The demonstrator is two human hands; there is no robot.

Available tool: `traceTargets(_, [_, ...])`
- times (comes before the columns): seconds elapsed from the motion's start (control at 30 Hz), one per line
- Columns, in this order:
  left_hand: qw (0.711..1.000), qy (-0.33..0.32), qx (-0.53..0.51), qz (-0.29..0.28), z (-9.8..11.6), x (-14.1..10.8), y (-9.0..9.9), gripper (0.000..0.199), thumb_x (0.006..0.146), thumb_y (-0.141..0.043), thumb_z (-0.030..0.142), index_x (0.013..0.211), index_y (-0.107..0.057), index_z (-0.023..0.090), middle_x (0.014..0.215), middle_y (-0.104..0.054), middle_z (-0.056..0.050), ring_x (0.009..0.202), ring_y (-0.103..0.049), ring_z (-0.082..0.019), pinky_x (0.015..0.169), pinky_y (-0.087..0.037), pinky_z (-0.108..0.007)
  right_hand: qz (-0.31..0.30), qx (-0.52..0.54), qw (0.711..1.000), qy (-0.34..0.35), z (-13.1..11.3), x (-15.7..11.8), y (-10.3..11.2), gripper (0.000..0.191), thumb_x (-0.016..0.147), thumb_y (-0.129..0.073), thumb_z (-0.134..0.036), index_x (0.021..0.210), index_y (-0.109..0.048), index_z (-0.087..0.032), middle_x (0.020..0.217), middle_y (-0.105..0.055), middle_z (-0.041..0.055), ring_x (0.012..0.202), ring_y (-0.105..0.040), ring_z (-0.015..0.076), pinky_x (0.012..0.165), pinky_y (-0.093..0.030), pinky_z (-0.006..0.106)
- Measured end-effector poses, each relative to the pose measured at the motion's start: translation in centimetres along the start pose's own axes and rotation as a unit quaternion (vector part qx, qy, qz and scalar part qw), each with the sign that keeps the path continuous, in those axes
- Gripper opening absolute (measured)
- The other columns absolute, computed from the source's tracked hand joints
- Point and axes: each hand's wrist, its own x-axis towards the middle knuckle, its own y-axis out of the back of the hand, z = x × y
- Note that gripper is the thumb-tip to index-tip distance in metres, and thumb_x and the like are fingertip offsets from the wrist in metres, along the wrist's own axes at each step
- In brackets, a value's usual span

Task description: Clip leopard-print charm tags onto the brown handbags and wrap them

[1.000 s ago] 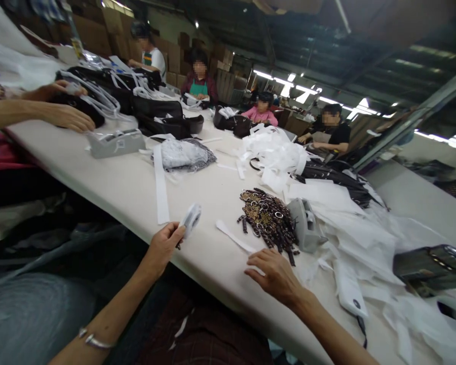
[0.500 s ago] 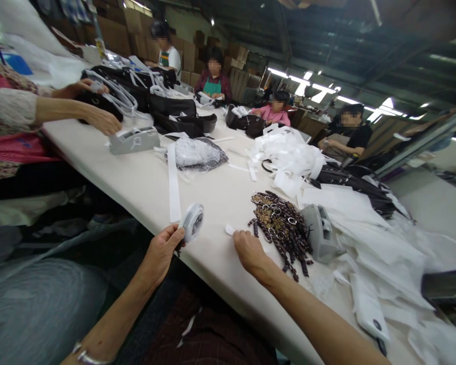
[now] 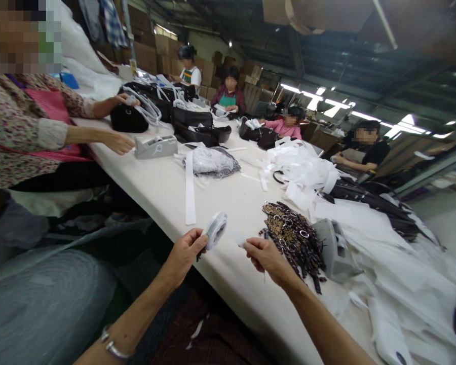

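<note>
My left hand (image 3: 188, 253) is closed on the lower edge of a coil (image 3: 216, 230) wound in white and grey, possibly a rolled strap in white wrapping. It holds the coil upright above the table's front edge. A short dark end hangs below the fingers. To the right, my right hand (image 3: 266, 256) pinches a small pale piece (image 3: 240, 242), blurred, perhaps tape or paper. A small gap separates that piece from the coil. Beside the right hand lies a heap of dark beaded pieces with metal rings (image 3: 291, 238). A grey tape dispenser (image 3: 329, 248) stands just past the heap.
A white strip (image 3: 190, 192) lies flat ahead of the coil, near a plastic-wrapped bundle (image 3: 213, 162). At left, a co-worker's hand (image 3: 117, 142) is by another tape dispenser (image 3: 155, 147). White sheets (image 3: 383, 274) cover the right side. Several people sit around the table.
The view has shifted, so everything appears farther right and lower. My right hand has come closer to the coil, its fingers turned, still pinching the pale piece. My left hand keeps hold of the coil.
</note>
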Motion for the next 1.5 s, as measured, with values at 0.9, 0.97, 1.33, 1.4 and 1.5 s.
traceTargets(0.9, [0.817, -0.231, 0.521, -0.09, -3.8, 3.5, -3.5, 0.013, 0.084, -0.061, 0.02, 0.096, -0.065, 0.018, 0.095, -0.067, -0.006, 0.095, -0.054, -0.024, 0.087, -0.044, -0.036, 0.15, -0.028, 0.962, 0.226, 1.0, -1.6, -3.8, 0.019, 0.082, -0.058, -0.026, 0.065, -0.058, -0.019, 0.091, -0.065, 0.0074, 0.08, -0.059, 0.0165, 0.075, -0.046, 0.029])
traceTargets(0.97, [0.82, -0.229, 0.517, -0.093, -4.8, 3.7, -3.6, 0.012, 0.084, -0.061, 0.021, 0.095, -0.066, 0.019, 0.095, -0.067, -0.006, 0.095, -0.054, -0.024, 0.086, -0.044, -0.036, 0.119, 0.064, 0.971, 0.195, 1.5, -0.1, -4.6, 0.019, 0.081, -0.058, -0.026, 0.064, -0.055, -0.019, 0.082, -0.067, 0.0057, 0.073, -0.06, 0.0156, 0.07, -0.048, 0.028])
traceTargets(1.33, [0.887, -0.084, 0.449, -0.069, -3.3, 4.8, -3.7, 0.016, 0.088, -0.05, 0.025, 0.099, -0.061, 0.022, 0.088, -0.068, -0.002, 0.082, -0.063, -0.018, 0.072, -0.042, -0.026, -0.044, 0.356, 0.931, 0.071, 2.5, 2.9, -4.0, 0.038, 0.067, -0.079, -0.043, 0.082, -0.055, -0.017, 0.073, -0.067, -0.001, 0.071, -0.068, 0.0168, 0.072, -0.052, 0.029])
traceTargets(1.4, [0.87, -0.081, 0.485, -0.024, -3.4, 4.9, -4.2, 0.016, 0.091, -0.046, 0.029, 0.094, -0.06, 0.023, 0.082, -0.067, -0.002, 0.078, -0.062, -0.018, 0.069, -0.039, -0.026, -0.04, 0.383, 0.922, 0.044, 2.3, 2.9, -4.1, 0.041, 0.069, -0.076, -0.047, 0.089, -0.054, -0.018, 0.071, -0.067, -0.0013, 0.068, -0.069, 0.0183, 0.07, -0.053, 0.031])
traceTargets(1.5, [0.877, -0.056, 0.477, 0.009, -3.9, 5.0, -4.5, 0.015, 0.093, -0.043, 0.031, 0.093, -0.057, 0.023, 0.077, -0.065, -0.001, 0.07, -0.061, -0.018, 0.063, -0.036, -0.025, -0.024, 0.365, 0.93, 0.026, 1.8, 3.3, -4.3, 0.036, 0.073, -0.072, -0.048, 0.083, -0.059, -0.016, 0.072, -0.069, 0.0023, 0.064, -0.068, 0.0177, 0.066, -0.052, 0.029])
